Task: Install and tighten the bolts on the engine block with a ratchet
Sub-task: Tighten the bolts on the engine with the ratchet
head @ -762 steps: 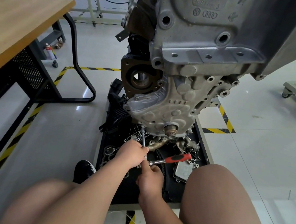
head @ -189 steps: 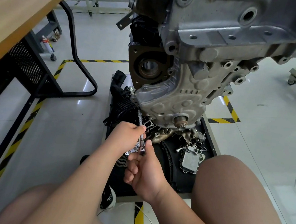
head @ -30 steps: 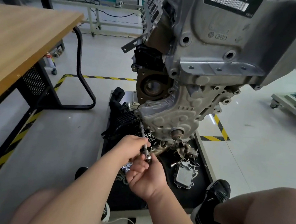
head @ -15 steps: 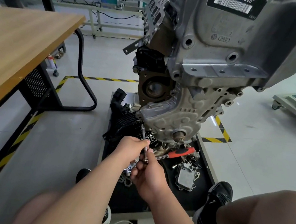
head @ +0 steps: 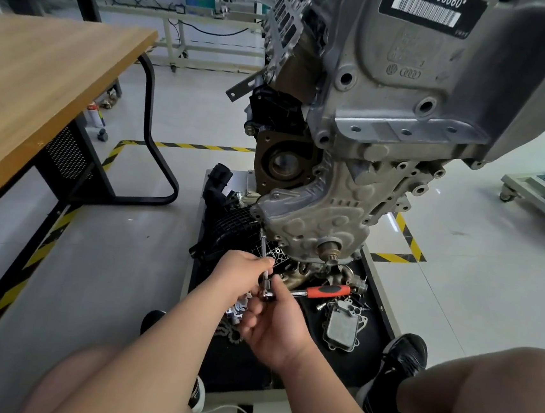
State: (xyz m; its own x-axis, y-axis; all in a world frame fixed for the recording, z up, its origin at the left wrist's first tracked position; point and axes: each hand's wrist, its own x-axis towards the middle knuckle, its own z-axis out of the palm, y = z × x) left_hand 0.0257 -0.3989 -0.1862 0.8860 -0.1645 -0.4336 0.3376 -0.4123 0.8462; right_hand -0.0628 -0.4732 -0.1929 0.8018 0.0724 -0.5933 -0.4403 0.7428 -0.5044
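Note:
A grey engine block (head: 373, 116) hangs over a black parts tray (head: 372, 332). Its ribbed lower cover (head: 316, 220) faces me. A thin steel extension bar (head: 264, 252) runs from the cover's lower left edge down to the ratchet head (head: 269, 294). The bolt itself is hidden at the bar's tip. My left hand (head: 241, 271) pinches the extension bar near its lower end. My right hand (head: 276, 326) grips the ratchet at its head. The ratchet's red and black handle (head: 326, 290) points right, free of my fingers.
Loose engine parts lie in the tray: a silver finned cover (head: 342, 326), a bronze manifold piece (head: 304, 272), a black plastic intake (head: 226, 222). A wooden table (head: 43, 84) stands at the left. My knees and shoes frame the tray. Yellow-black tape marks the floor.
The ratchet handle has swung into sight, pointing right, where a second ago only its head showed. Both hands stay on the tool at the same bolt.

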